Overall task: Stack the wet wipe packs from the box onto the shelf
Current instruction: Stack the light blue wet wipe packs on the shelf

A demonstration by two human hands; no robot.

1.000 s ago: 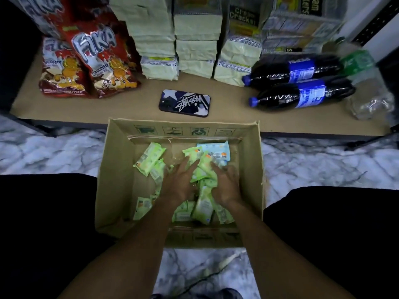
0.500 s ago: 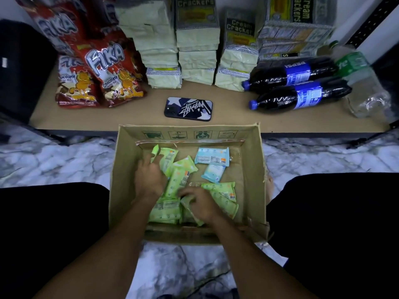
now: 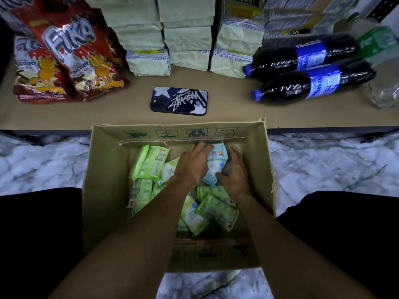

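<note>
An open cardboard box stands on the floor between my knees, in front of the low shelf board. Inside lie several green wet wipe packs and light blue wet wipe packs at the far right. My left hand presses the blue packs from the left. On their right side is my right hand, fingers curled around them. Both hands squeeze the blue packs between them. More green packs lie under my forearms.
On the shelf: a phone lying face down near the front edge, red Fika snack bags at left, stacked cracker packs at the back, two cola bottles on their sides at right. Marble floor surrounds the box.
Both hands moved from the green packs at the near side of the box to the far right, closing around the blue packs. The camera moved nearer.
</note>
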